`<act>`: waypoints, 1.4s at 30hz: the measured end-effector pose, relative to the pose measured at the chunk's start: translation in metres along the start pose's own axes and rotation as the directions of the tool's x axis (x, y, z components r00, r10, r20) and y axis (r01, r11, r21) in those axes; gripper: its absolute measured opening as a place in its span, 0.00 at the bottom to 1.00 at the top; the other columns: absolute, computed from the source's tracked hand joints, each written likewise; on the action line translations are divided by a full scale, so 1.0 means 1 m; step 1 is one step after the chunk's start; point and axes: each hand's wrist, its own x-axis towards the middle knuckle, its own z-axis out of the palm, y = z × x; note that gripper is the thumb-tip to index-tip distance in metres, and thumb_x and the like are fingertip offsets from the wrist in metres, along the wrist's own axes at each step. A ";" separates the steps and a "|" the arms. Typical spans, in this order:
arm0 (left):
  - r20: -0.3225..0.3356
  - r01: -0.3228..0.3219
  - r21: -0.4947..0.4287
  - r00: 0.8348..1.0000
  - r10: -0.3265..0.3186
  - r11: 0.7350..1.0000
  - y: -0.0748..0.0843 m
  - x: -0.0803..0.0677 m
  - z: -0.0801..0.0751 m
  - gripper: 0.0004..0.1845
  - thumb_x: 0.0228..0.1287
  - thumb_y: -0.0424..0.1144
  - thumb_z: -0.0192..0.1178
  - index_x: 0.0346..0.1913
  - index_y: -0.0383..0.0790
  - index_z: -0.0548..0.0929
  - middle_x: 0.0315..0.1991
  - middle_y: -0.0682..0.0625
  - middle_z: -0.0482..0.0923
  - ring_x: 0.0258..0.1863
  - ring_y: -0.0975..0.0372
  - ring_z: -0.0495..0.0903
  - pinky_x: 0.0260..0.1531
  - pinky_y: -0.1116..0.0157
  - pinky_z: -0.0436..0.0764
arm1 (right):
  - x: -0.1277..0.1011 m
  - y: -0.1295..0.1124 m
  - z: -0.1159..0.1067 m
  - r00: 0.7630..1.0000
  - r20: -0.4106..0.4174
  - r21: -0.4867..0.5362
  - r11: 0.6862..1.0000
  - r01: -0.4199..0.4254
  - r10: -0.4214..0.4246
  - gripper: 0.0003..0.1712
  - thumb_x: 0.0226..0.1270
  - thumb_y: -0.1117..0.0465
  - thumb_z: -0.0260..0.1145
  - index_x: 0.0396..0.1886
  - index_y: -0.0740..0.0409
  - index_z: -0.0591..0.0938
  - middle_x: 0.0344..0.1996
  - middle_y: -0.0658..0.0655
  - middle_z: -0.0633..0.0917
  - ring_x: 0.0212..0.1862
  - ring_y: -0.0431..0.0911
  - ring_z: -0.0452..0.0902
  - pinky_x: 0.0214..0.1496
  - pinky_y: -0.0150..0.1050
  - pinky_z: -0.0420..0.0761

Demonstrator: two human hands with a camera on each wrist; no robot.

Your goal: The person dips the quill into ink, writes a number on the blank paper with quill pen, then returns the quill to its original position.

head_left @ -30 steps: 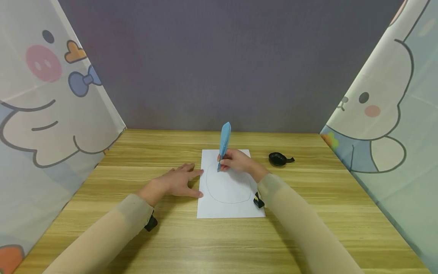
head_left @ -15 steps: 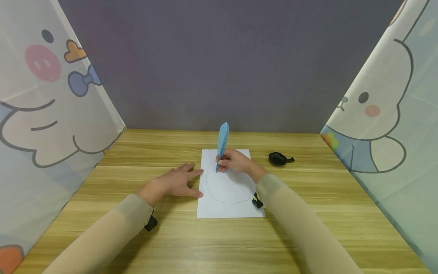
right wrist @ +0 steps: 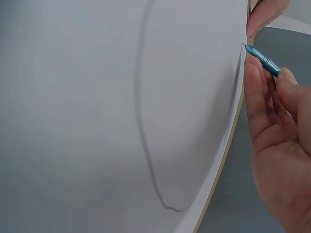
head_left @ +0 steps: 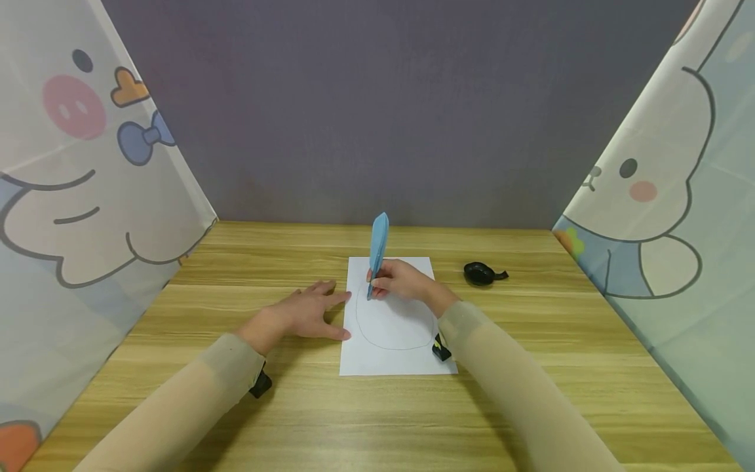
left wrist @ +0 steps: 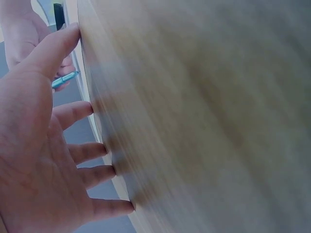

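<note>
A light-blue pen with a feather-shaped top (head_left: 378, 242) stands almost upright in my right hand (head_left: 403, 278), pinched between thumb and fingers. Its tip is down at the white sheet of paper (head_left: 354, 362), near the upper left of a thin rounded outline (head_left: 392, 349). In the right wrist view the pen's narrow point (right wrist: 260, 57) meets the sheet where the drawn line ends. My left hand (head_left: 307, 314) lies with fingers spread beside the sheet, thumb and index fingertips at its left edge. The left wrist view shows its straight fingers (left wrist: 80, 114) touching down on the surface.
A small black oval object with a short tail (head_left: 480, 274) rests on the wooden table (head_left: 330, 419), right of the paper. A dark grey wall (head_left: 377, 111) stands behind the table. Cartoon-printed sheets (head_left: 88, 216) hang along both sides.
My right hand has moved slightly left and a little toward me with the pen. The left hand and the paper have stayed in place.
</note>
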 end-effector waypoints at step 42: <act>0.006 0.006 0.015 1.000 -0.006 1.000 0.000 -0.001 0.000 0.53 0.67 0.75 0.66 0.89 0.57 0.62 0.91 0.36 0.47 0.89 0.36 0.47 0.81 0.26 0.55 | 0.003 -0.011 0.020 0.995 0.097 0.030 0.999 0.028 -0.031 0.10 0.85 0.69 0.61 0.57 0.70 0.82 0.48 0.68 0.91 0.44 0.47 0.92 0.52 0.41 0.93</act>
